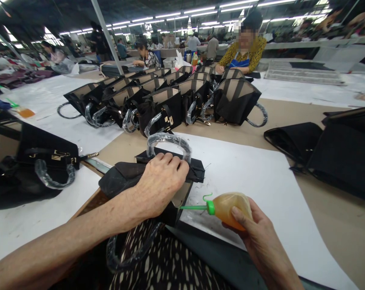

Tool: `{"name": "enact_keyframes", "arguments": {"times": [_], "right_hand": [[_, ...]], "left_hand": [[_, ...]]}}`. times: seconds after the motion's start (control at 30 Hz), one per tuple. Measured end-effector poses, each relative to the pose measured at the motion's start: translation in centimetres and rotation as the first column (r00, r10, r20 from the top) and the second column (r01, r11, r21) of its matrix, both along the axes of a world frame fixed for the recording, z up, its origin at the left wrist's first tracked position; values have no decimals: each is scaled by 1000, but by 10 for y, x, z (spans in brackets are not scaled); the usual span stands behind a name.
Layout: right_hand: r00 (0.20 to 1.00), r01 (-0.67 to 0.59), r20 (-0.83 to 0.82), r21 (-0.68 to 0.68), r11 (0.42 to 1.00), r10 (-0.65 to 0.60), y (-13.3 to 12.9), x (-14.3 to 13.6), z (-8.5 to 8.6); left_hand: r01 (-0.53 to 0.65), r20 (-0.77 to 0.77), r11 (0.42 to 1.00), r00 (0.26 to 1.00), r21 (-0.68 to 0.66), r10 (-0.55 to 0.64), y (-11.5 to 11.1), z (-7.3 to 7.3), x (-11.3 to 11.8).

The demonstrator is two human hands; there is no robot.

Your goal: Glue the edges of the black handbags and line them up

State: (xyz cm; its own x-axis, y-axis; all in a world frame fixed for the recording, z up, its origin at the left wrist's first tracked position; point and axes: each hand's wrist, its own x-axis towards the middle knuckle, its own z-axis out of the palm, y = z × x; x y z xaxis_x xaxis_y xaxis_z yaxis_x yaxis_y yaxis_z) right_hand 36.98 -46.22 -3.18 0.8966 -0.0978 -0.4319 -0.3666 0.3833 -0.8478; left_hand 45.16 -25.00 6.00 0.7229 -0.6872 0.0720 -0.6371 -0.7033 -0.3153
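Observation:
A black handbag (122, 177) lies on its side at the table's near edge, its handles (170, 140) wrapped in clear plastic. My left hand (162, 181) is closed over the bag's upper part, fingers curled on it just below the far handle. In my right hand (255, 229) is a squeeze bottle (230, 207) of amber liquid with a green cap and a thin green nozzle. The bottle is tilted sideways, and its nozzle tip points left to the bag's edge, below my left hand. Whether the tip touches the bag I cannot tell.
Several black handbags (161, 108) with plastic-wrapped handles stand in rows across the table. Another handbag (49, 157) is at the left, and black bag pieces (339, 149) lie at the right. White paper (245, 169) covers the near tabletop. A co-worker (244, 48) sits across the table.

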Motion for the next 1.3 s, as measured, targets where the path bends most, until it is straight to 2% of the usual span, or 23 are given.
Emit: {"name": "enact_keyframes", "arguments": {"times": [0.43, 0.53, 0.63, 0.7, 0.83, 0.97, 1.07, 1.13, 1.2, 1.23, 1.3], "right_hand": [[996, -89, -31, 13, 996, 89, 9, -12, -1], [998, -64, -16, -62, 996, 63, 10, -15, 3], [1000, 10, 28, -206, 979, -4, 8, -13, 9], [997, 42, 73, -299, 953, -21, 5, -8, 9], [984, 56, 173, -473, 879, 30, -1, 5, 1], [954, 148, 289, -686, 712, 79, 1, 18, -5], [881, 235, 432, -755, 613, 195, 8, 26, -2], [807, 272, 513, -762, 588, 291, 10, 28, 4], [771, 324, 564, -746, 581, 294, 4, 26, 16], [790, 354, 565, -738, 575, 238, -4, 23, 23], [863, 359, 503, -689, 629, 58, -24, 18, 38]], "left_hand": [[-8, -17, 1000, 1000, 8, 9, -2, 1, 2], [-20, -21, 1000, 1000, 1, 20, -2, 0, 2], [-30, -22, 999, 999, -13, 30, -1, 0, 1], [-33, -29, 999, 999, -24, 32, 0, 1, 0], [-32, -39, 999, 999, -35, 31, 2, 5, 0], [-51, -35, 998, 998, -42, 50, 4, 11, 2], [-65, -22, 996, 998, -62, 64, 7, 17, 6], [-77, -20, 994, 997, -79, 76, 11, 20, 9], [-94, -17, 990, 996, -105, 93, 15, 24, 11], [-103, -17, 987, 995, -122, 101, 17, 26, 12], [-114, -14, 980, 993, -162, 113, 22, 29, 14]]}}
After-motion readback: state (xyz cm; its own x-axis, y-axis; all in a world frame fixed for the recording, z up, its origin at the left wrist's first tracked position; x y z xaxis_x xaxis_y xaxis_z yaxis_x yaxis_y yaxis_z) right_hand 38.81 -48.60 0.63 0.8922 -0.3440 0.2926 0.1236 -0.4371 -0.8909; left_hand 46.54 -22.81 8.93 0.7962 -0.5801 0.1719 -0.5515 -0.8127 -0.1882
